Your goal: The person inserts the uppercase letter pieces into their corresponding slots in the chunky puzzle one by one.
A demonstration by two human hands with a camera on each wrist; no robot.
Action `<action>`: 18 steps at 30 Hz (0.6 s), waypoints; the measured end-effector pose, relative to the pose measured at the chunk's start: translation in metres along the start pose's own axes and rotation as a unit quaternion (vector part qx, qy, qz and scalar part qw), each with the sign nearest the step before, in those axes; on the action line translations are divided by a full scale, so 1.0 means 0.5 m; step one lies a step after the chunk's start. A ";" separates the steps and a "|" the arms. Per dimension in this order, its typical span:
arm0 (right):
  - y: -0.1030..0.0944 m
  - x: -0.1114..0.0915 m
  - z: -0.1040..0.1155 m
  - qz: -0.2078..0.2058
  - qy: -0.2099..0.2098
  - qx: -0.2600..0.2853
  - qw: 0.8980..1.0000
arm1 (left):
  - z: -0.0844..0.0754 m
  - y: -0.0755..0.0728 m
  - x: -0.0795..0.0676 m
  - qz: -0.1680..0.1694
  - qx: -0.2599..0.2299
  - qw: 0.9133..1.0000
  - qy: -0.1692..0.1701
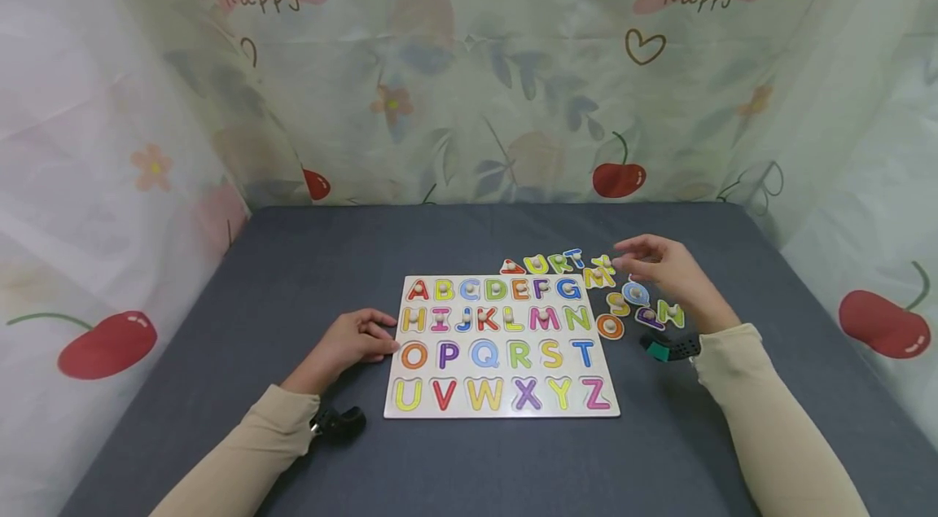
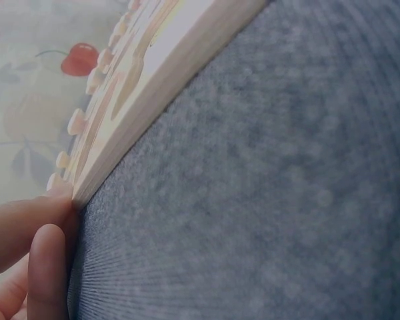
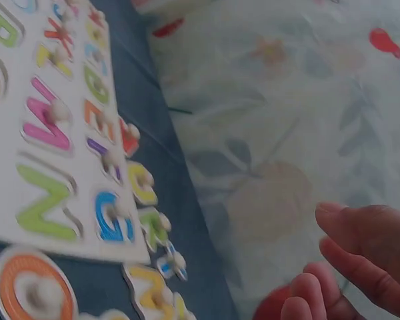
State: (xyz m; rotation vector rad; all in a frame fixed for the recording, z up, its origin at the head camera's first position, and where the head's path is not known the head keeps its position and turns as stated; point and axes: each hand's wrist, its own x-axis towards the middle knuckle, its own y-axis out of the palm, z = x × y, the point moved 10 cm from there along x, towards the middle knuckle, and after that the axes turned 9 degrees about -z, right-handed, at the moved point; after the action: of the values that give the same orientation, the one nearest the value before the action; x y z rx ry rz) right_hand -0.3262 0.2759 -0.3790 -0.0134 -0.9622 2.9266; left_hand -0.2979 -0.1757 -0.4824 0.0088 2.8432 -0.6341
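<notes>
A white alphabet puzzle board lies flat, with knobbed letters in its upper rows and bare printed recesses in the lower rows. Fingertips of my left hand touch the board's left edge; the left wrist view shows them right at its side. My right hand hovers beyond the board's back right corner, close by a yellow-green letter piece. Nothing shows between its fingers in the right wrist view. Near this hand lie a yellow letter piece, a blue Q and a yellow S.
Right of the board are an orange O, a purple letter piece and a green N. Behind it lie a red piece, a yellow U, a green R and a blue T. Patterned curtains enclose the dark tabletop.
</notes>
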 end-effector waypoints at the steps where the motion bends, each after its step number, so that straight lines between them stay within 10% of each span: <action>1: -0.013 -0.001 -0.006 -0.003 0.000 -0.001 1.000 | 0.000 0.000 0.000 0.000 0.000 1.000 0.000; 18: -0.072 -0.017 -0.173 0.016 0.059 -0.030 0.998 | 0.003 -0.001 0.001 -0.005 0.006 1.000 -0.001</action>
State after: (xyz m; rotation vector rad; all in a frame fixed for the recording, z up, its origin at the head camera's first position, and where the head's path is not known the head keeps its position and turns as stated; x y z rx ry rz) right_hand -0.3132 0.3553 -0.4274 -0.2034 -1.0390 2.8866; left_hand -0.2979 -0.1766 -0.4835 -0.0040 2.8397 -0.6527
